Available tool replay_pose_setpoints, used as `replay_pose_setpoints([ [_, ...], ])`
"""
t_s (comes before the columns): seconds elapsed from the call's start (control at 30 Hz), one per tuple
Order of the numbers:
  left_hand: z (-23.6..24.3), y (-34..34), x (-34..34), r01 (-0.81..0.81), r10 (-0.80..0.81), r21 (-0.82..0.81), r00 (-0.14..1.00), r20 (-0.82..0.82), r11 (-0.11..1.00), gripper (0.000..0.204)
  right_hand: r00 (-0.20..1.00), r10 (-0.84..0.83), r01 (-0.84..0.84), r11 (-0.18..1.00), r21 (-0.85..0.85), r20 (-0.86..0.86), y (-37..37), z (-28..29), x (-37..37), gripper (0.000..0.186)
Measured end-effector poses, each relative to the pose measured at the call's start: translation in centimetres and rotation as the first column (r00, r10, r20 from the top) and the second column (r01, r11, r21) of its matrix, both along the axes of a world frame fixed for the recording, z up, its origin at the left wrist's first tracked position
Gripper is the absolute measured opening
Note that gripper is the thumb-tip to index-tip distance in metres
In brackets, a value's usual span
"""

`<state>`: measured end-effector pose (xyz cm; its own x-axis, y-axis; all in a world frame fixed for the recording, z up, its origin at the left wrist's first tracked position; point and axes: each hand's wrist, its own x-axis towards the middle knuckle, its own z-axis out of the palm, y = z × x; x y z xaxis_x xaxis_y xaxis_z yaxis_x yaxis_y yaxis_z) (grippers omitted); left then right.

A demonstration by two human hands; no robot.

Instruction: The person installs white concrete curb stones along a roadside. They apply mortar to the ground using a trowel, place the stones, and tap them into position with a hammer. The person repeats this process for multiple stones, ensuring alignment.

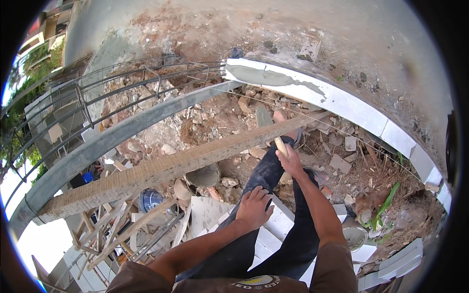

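My right hand (291, 162) is closed around a pale wooden handle (281, 146), in front of my right leg. In line with the handle, past the wooden beam (195, 158), lies a flat grey rounded shape (264, 117) like a trowel blade; I cannot tell whether the two are joined. My left hand (255, 209) lies on my left thigh, fingers spread and holding nothing. Ahead, a low wall of white blocks (351, 111) curves away to the right. Wet grey mortar (264, 75) is spread over its left end.
A grey metal beam (141, 119) and a rebar cage (122, 80) cross the left side. Rubble covers the ground between beam and wall. A mortar-stained bucket (204, 176), a blue container (150, 199) and loose timber (117, 229) lie left; another bucket (354, 233) stands right. A string runs beside the wall.
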<state>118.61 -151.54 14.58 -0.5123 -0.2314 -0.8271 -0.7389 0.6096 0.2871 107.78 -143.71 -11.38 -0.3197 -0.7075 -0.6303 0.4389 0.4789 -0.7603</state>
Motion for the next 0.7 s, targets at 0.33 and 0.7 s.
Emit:
replay_pose_setpoints([
  [0.33, 0.0, -0.6, -0.4, -0.020, 0.020, 0.009, 1.000, 0.024, 1.000, 0.043, 0.989, -0.149, 0.148, 0.986, -0.081, -0.001, -17.2, -3.6, 2.9, 0.044],
  [0.7, -0.3, -0.6, -0.3, 0.015, -0.015, 0.008, 1.000, -0.012, 1.000, 0.042, 0.796, -0.189, 0.244, 0.969, 0.019, -0.575, -8.0, -6.6, 2.7, 0.039],
])
